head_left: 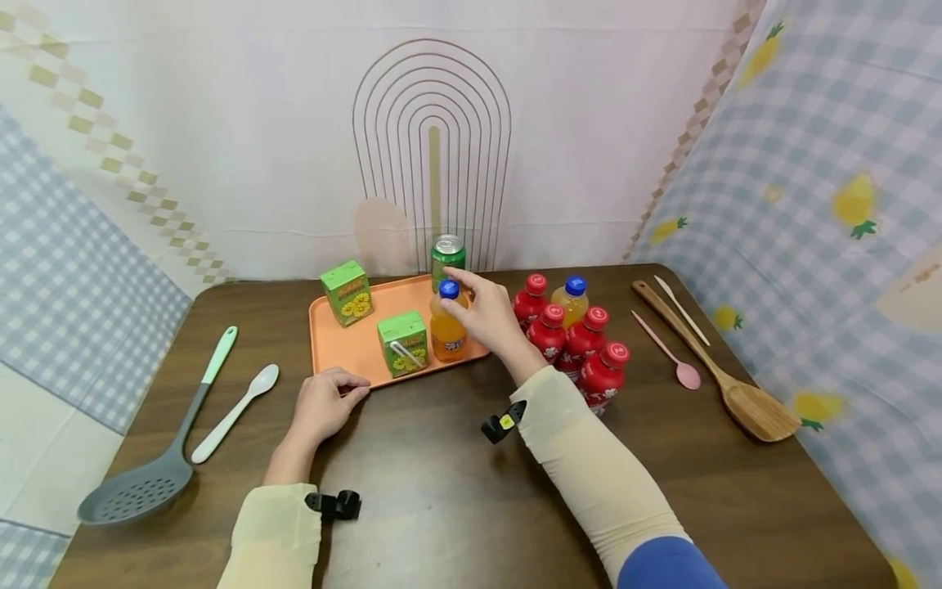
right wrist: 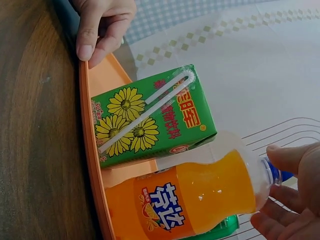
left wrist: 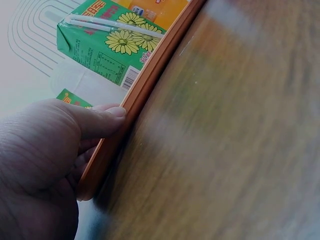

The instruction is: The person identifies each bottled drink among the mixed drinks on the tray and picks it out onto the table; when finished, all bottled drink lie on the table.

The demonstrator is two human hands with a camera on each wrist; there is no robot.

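Observation:
An orange tray (head_left: 346,348) lies on the brown table. On it are two green juice boxes (head_left: 347,293) (head_left: 403,343), a green can (head_left: 447,258) and an orange soda bottle (head_left: 447,327) with a blue cap. My right hand (head_left: 461,296) holds the upright bottle by its cap. In the right wrist view the thumb and fingers (right wrist: 267,186) curl round the cap of the bottle (right wrist: 200,195), beside the near juice box (right wrist: 150,117). My left hand (head_left: 324,402) grips the tray's front rim (left wrist: 150,80), thumb (left wrist: 95,120) on top.
Right of the tray stand several red-capped bottles (head_left: 581,339) and another orange bottle (head_left: 571,298). A pink spoon (head_left: 673,356), a wooden spatula (head_left: 728,384) and a white utensil (head_left: 680,309) lie far right. A grey slotted spoon (head_left: 154,458) and a white spoon (head_left: 235,413) lie left.

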